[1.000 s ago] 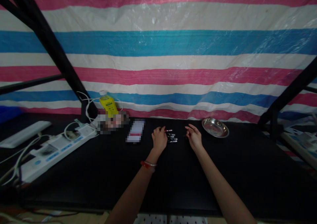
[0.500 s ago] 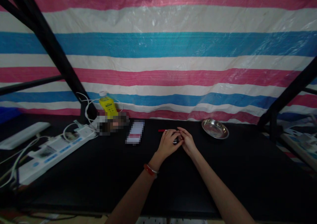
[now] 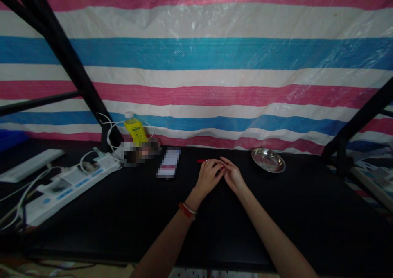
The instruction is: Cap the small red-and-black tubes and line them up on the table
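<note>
My left hand (image 3: pixel 209 175) has a red bracelet (image 3: pixel 186 209) at its wrist, and its curved fingers meet those of my right hand (image 3: pixel 233 175) over the black table. Something small and dark shows between the two hands, too hidden to name. Past the knuckles of my left hand, a thin red object (image 3: pixel 201 161) sticks out to the left. Both hands have their fingers bent inward, fingertips touching.
A shallow metal dish (image 3: pixel 268 160) lies to the right. On the left are a phone (image 3: pixel 168 163), a yellow bottle (image 3: pixel 135 129) and a white power strip (image 3: pixel 70 190) with cables. Black frame bars (image 3: pixel 64 61) slant up in front of a striped sheet (image 3: pixel 196 55).
The fingers of my left hand have curled in a little, and the dark shiny item between the hands shows less. The view has shifted slightly.
</note>
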Action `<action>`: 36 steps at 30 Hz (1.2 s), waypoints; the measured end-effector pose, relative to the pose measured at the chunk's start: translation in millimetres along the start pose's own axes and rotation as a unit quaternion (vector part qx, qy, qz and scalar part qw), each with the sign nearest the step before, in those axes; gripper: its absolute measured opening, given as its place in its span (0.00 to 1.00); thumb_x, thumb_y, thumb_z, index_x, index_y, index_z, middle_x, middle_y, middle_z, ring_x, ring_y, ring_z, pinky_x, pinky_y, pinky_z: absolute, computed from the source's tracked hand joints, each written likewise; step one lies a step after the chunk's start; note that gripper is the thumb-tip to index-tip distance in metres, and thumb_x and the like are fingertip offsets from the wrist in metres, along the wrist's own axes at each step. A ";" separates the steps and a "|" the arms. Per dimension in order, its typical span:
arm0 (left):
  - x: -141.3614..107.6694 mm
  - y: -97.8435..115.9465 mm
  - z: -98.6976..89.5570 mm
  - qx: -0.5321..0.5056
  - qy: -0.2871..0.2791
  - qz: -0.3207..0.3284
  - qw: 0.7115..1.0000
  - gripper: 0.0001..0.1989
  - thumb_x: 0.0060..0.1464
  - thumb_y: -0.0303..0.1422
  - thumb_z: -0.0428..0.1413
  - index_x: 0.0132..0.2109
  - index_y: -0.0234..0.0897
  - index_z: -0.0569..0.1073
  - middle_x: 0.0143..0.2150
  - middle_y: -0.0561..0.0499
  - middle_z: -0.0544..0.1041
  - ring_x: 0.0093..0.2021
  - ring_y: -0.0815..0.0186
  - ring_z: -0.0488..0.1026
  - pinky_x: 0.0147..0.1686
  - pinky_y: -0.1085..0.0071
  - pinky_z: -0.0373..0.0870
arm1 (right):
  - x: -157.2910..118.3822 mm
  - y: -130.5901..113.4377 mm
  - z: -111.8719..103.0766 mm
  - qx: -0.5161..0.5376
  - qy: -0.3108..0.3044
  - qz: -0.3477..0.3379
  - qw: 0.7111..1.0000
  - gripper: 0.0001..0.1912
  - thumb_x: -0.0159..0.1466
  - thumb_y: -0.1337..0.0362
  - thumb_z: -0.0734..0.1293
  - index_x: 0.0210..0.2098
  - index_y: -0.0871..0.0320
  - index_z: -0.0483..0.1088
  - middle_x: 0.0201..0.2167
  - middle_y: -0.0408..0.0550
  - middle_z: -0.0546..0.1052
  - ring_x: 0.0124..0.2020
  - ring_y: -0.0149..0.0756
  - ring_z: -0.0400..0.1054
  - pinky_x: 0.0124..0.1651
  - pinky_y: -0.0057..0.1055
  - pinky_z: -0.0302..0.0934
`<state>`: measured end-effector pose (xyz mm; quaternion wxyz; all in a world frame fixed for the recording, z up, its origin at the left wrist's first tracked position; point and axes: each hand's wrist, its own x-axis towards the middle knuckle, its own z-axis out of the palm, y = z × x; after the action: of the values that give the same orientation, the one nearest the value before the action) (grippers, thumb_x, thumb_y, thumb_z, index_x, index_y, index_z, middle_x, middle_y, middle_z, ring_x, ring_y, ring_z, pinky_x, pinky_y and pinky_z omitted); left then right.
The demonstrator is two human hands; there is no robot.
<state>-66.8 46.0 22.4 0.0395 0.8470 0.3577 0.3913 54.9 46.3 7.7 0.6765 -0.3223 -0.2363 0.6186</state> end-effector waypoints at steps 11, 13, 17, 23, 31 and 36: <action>0.5 0.6 -2.9 0.040 0.020 -0.021 0.999 0.06 0.56 0.31 0.53 0.40 0.40 0.73 0.47 0.48 0.72 0.47 0.62 0.67 0.45 0.63 0.62 | -5.7 -1.1 6.9 0.034 0.070 -0.004 0.997 0.12 0.49 0.70 0.72 0.34 0.59 0.71 0.38 0.48 0.78 0.33 0.35 0.73 0.33 0.27 0.67; 0.1 0.2 -2.2 0.035 0.019 -0.026 0.999 0.05 0.55 0.30 0.53 0.38 0.39 0.73 0.47 0.48 0.72 0.47 0.62 0.68 0.45 0.62 0.62 | -5.4 -0.3 5.5 0.026 0.074 -0.005 0.997 0.11 0.51 0.68 0.71 0.34 0.58 0.71 0.40 0.48 0.78 0.30 0.33 0.73 0.31 0.27 0.67; -1.9 -1.6 2.1 0.022 0.022 -0.018 0.999 0.04 0.54 0.31 0.54 0.37 0.38 0.73 0.46 0.47 0.72 0.48 0.62 0.68 0.47 0.62 0.61 | -6.6 -0.6 2.6 0.014 0.086 -0.001 0.996 0.09 0.53 0.65 0.70 0.33 0.58 0.69 0.38 0.47 0.78 0.22 0.29 0.70 0.25 0.26 0.66; -1.5 0.7 0.2 -0.005 0.011 0.023 1.000 0.06 0.54 0.31 0.53 0.38 0.38 0.74 0.45 0.48 0.73 0.46 0.62 0.68 0.48 0.61 0.62 | -9.3 -3.2 3.6 0.013 0.111 -0.014 0.994 0.09 0.55 0.62 0.69 0.32 0.57 0.65 0.33 0.47 0.79 0.17 0.27 0.66 0.19 0.24 0.61; -0.6 9.1 -6.3 -0.021 -0.012 0.064 0.998 0.12 0.55 0.34 0.52 0.47 0.41 0.72 0.48 0.46 0.71 0.47 0.63 0.68 0.47 0.63 0.64 | -2.5 -3.0 -0.7 0.029 0.178 0.032 0.983 0.08 0.57 0.62 0.65 0.28 0.59 0.64 0.13 0.36 0.67 0.11 0.23 0.55 0.13 0.20 0.48; -0.5 1.3 -4.1 0.052 0.027 -0.031 0.998 0.11 0.57 0.33 0.48 0.44 0.39 0.73 0.47 0.45 0.72 0.48 0.60 0.68 0.48 0.60 0.62 | 1.3 -10.1 -10.3 -0.124 0.146 -0.040 0.981 0.15 0.53 0.52 0.66 0.27 0.57 0.63 0.13 0.33 0.61 0.10 0.22 0.46 0.13 0.21 0.37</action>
<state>-69.1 43.9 25.3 -0.0017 0.8253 0.4047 0.3938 69.3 45.9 7.9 0.6830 -0.4807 -0.2220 0.5031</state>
